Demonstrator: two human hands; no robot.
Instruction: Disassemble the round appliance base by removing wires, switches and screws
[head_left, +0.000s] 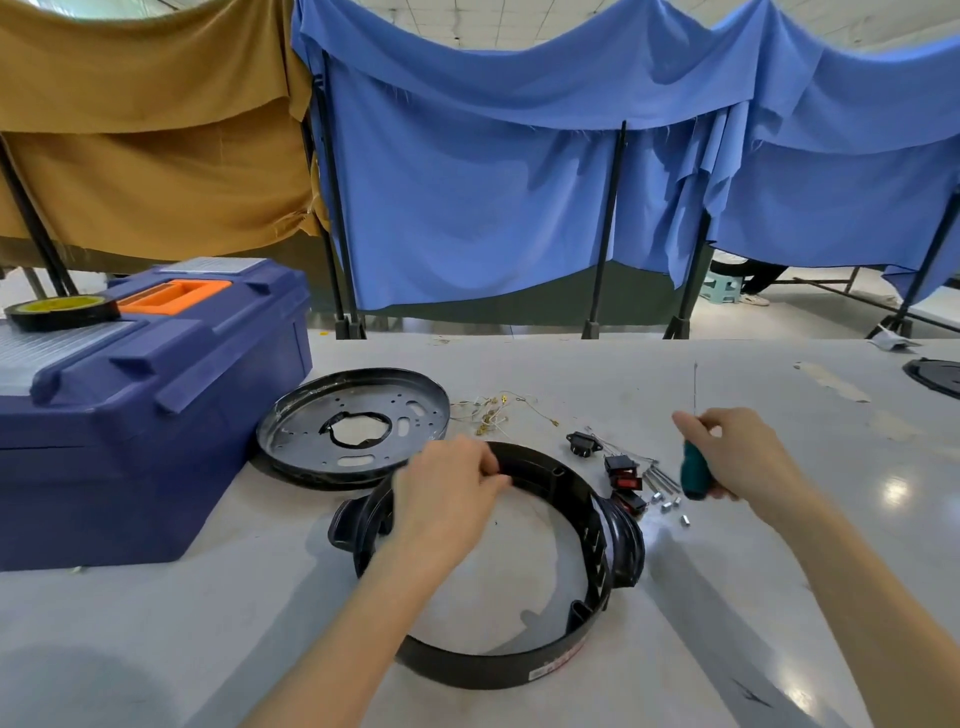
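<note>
The black plastic ring of the appliance base (597, 551) lies on the white table in front of me. My left hand (447, 493) grips its far rim, with fingers curled over the edge. My right hand (737, 452) holds a green-handled screwdriver (693, 470) upright, its thin shaft pointing up, just right of the ring. Between the ring and that hand lie black switches with red rockers (623, 473), a black socket (581, 444), and several screws and spacers (665, 493). Thin loose wires (493, 410) lie farther back. The round metal bottom plate (353, 426) rests behind the ring.
A blue toolbox (150, 405) with an orange handle fills the left of the table; a roll of black tape (62, 312) sits on its lid. Another black part (935, 376) shows at the right edge. Blue and brown cloth screens stand behind the table.
</note>
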